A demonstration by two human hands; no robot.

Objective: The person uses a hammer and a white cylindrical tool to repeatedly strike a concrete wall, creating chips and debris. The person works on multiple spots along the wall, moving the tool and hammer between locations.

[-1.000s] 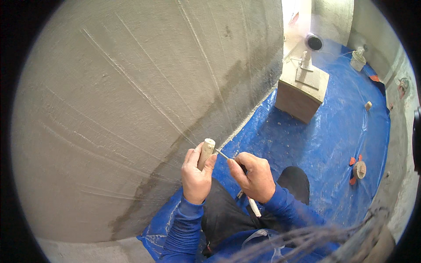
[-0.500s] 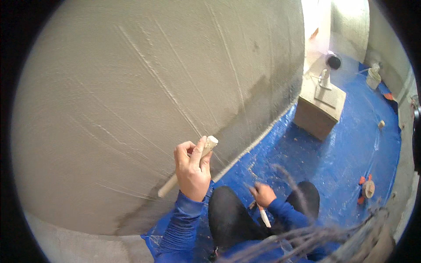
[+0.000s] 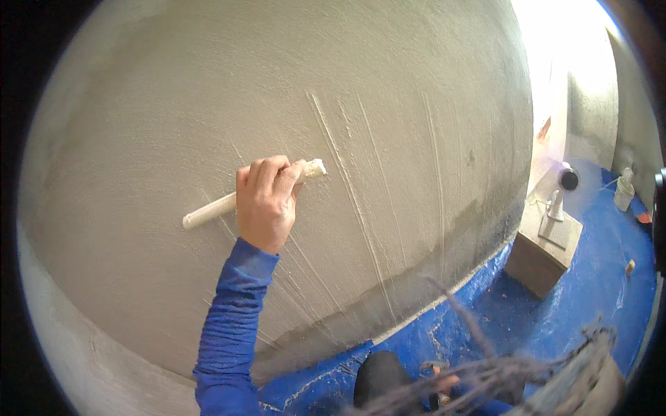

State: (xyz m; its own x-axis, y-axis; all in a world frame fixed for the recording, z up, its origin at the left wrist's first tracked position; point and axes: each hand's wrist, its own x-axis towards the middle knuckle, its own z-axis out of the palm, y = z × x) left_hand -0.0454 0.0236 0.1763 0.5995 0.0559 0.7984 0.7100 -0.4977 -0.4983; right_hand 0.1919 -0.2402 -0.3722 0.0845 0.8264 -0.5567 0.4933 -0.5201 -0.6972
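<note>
My left hand [image 3: 267, 208] is closed around a long pale bar-shaped plastering tool [image 3: 211, 210]. Its left end is smooth and rounded, while the right end is crusted with plaster. The tool lies along the grey plastered wall [image 3: 388, 159], tilted with its right end higher. Thin raised ridges run down the wall to the right of and below my hand. Low in the picture, beside my dark-clad knee [image 3: 380, 378], is my right hand [image 3: 449, 383], partly hidden behind blurred hair-like strands. It seems curled round a small object, whose kind I cannot make out.
Blue sheeting [image 3: 479, 315] covers the floor along the wall. On the right a box-shaped block [image 3: 540, 256] carries a small white stand with a round dark head [image 3: 569, 179]. Farther back stands a white bucket [image 3: 624, 194]. Blurred strands [image 3: 513, 374] cross the lower right.
My left hand has moved up and left over the wall with the bar-shaped tool. The view has swung left, so my right hand and knees now sit lower in the picture.
</note>
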